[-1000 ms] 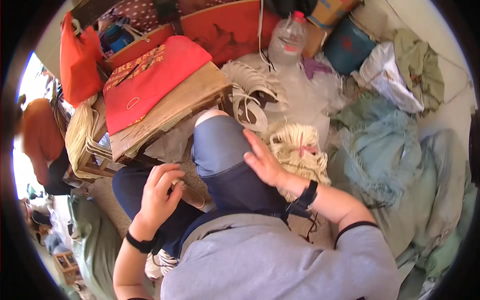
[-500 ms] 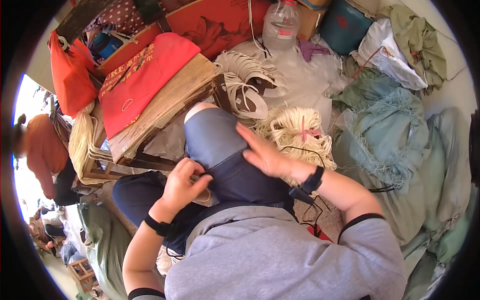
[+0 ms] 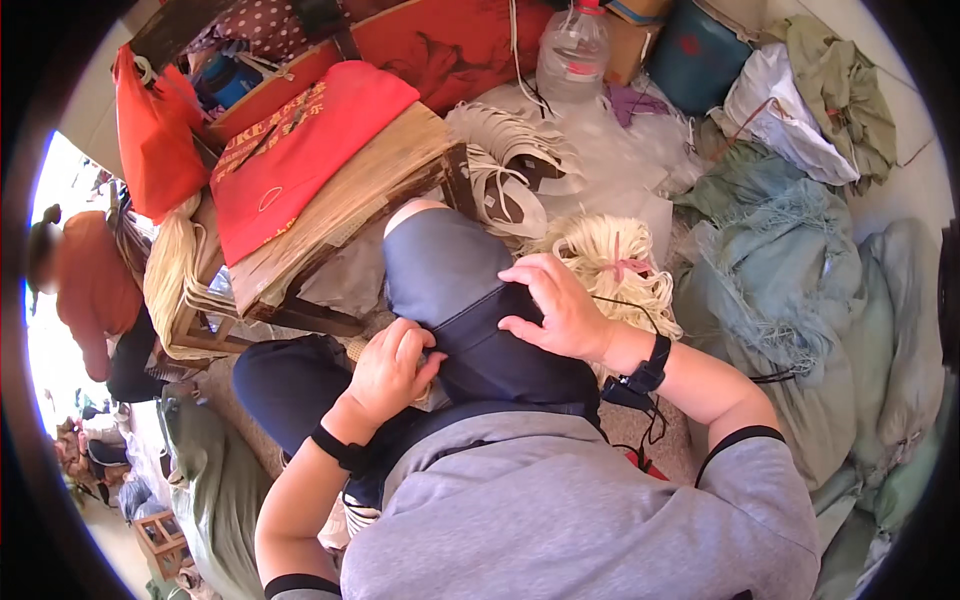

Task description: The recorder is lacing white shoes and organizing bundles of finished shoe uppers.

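Note:
A smooth grey-blue cover (image 3: 440, 265) lies over my raised knee, above the dark trousers (image 3: 520, 380). On its left side, my left hand (image 3: 393, 372) has bent fingers closed at the cover's lower edge, where the seam meets the dark cloth. My right hand (image 3: 562, 308) rests on the other side of the thigh. Its index finger and thumb are curved and well apart, the fingertips touching the cover's corner and the dark cloth, with nothing held between them. Black bands circle both wrists; the right one (image 3: 640, 378) carries a small black box with a cable.
A low wooden bench (image 3: 350, 210) with a red cloth bag (image 3: 300, 150) stands ahead-left. Beyond the knee lie bundles of cream cord (image 3: 605, 265) and pale looped strips (image 3: 500, 150). Green sacks (image 3: 780, 280) fill the right side. A clear bottle (image 3: 573, 55) stands at the back.
My right hand has gone from a flat, blurred sweep to curved fingers resting on the thigh. My left hand stays at the cover's edge, its fingers closer together. The whole view has shifted slightly.

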Demonstrator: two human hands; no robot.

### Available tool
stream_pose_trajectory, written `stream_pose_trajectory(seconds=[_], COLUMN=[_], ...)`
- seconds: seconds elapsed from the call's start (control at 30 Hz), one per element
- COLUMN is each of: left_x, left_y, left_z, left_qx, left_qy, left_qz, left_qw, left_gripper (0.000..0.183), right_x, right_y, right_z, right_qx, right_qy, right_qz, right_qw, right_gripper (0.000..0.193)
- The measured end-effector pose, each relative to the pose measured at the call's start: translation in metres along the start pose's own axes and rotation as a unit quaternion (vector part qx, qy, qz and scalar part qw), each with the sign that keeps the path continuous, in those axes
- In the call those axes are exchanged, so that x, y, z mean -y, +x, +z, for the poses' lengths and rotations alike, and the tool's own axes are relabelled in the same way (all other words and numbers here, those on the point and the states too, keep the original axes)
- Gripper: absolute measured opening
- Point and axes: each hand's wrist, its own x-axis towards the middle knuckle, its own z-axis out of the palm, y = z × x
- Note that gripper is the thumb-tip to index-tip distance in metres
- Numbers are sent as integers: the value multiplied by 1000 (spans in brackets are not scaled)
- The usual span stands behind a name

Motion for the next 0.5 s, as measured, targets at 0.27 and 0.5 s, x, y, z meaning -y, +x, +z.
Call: stream_pose_trajectory(seconds=[0.27,0.5], left_x=[-9,-14], left_y=[2,13], left_z=[-2,-6], left_qx=[-74,-71], left_qy=[-94,-135], left_qz=[-37,-45], left_qw=[992,987], left_gripper=[22,21], right_x=[23,25], right_y=[27,36], right_z=[8,9], right_qx=[-5,19], right_qy=[-79,-168], right_qz=[-63,-160], right_qw=[995,973], right_gripper=[82,55])
